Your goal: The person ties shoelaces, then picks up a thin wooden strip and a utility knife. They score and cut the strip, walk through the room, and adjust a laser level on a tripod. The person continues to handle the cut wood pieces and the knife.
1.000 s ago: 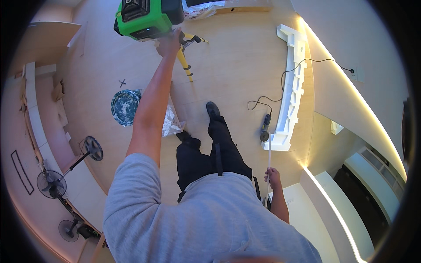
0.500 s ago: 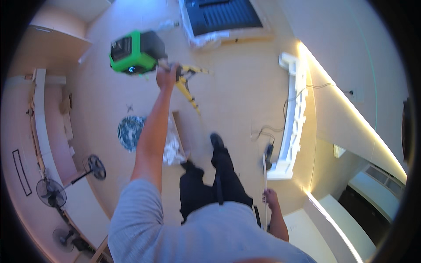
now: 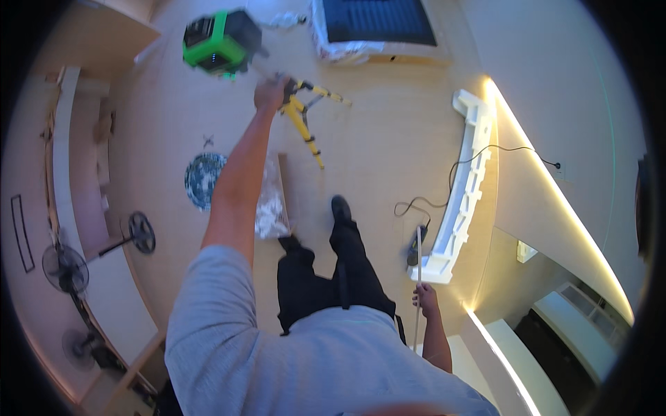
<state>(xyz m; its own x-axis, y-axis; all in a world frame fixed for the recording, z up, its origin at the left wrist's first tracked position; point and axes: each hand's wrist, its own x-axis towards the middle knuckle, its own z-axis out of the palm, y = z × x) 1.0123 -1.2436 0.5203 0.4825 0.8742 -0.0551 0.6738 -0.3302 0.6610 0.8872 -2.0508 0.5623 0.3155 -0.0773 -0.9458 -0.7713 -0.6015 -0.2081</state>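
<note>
My left arm reaches forward, and my left hand point(image 3: 269, 93) is closed around the upper part of a yellow and black tripod point(image 3: 298, 118). On top of the tripod sits a green and black laser level point(image 3: 223, 43), somewhat blurred, with small lights on its face. The tripod's legs slant down to the floor. At my right side, my right hand point(image 3: 426, 298) is closed on a long thin light-coloured strip point(image 3: 417, 322) held roughly upright. Its upper end is close to a dark corded power tool point(image 3: 416, 246) on the floor.
A white foam packing piece point(image 3: 461, 187) lies along the right wall by a glowing light strip. Ahead is a black louvred panel point(image 3: 378, 24) on wrapping. An open box with silvery wrap point(image 3: 272, 208) and a round patterned item point(image 3: 203, 182) lie near my left foot. A fan point(image 3: 66, 269) stands left.
The laser level and tripod shift slightly within the view, still in my left hand. My right hand keeps the strip and appears slightly higher. My view has turned a little.
</note>
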